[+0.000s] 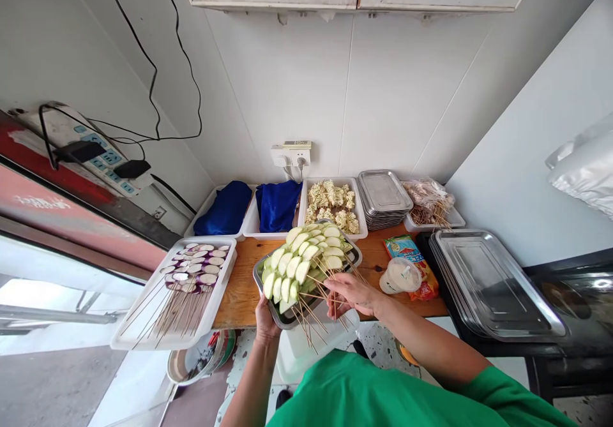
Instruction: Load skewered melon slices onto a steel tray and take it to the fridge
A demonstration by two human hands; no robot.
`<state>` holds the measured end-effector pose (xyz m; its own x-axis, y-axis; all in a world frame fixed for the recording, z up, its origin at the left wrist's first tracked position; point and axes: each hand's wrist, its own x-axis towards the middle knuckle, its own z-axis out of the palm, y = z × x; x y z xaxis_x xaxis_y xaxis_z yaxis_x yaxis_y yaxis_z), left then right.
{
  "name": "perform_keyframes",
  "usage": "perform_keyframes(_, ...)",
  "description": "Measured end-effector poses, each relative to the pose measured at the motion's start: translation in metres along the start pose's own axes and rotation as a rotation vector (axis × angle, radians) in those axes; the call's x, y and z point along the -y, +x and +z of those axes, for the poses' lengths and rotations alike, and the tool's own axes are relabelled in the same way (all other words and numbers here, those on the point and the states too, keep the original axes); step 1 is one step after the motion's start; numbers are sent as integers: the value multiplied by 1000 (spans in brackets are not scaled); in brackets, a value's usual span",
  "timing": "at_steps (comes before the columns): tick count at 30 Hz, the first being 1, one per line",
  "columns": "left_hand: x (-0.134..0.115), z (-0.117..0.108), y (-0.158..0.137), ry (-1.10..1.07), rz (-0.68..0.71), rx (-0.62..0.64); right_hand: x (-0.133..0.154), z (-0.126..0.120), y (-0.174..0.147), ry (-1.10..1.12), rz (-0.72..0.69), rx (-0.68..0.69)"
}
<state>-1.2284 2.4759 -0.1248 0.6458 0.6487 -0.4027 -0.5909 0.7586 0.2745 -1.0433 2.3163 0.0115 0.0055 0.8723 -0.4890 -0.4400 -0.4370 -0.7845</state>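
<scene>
A metal tray [259, 279] piled with skewers of pale green vegetable slices [301, 258] sits over the front edge of the wooden counter [239, 286]. My left hand [265, 320] grips the tray's near left corner from below. My right hand [352, 293] rests on the bare wooden skewer ends [313, 315] that stick out toward me, fingers spread over them.
A white tray of eggplant-slice skewers [189, 274] lies at the left. Behind stand white bins with blue cloths [249, 207], a bin of mushroom skewers [331, 205], stacked metal trays [383, 197] and bagged skewers [428, 200]. A lidded cup [401, 276], a snack packet [407, 248] and large steel trays [493, 283] are right.
</scene>
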Motion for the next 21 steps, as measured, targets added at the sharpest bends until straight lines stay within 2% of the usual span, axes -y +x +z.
perform_keyframes(4, -2, 0, 0, -34, 6, 39, 7, -5, -15, -188, -14, -154)
perform_keyframes(8, -4, 5, -3, -42, 8, 63, 26, -27, -41, -360, -114, -282)
perform_keyframes(12, -13, 11, -11, -42, 6, 53, 30, -59, -53, -180, -261, -464)
perform_keyframes(14, -22, 11, -16, -25, 22, 31, 16, -72, -45, -18, -307, -506)
perform_keyframes(17, -40, 7, -26, 27, 73, 18, -21, -82, -21, 155, -269, -452)
perform_keyframes(21, -71, 7, -43, 104, 194, -58, -74, -67, 17, 22, -172, -373)
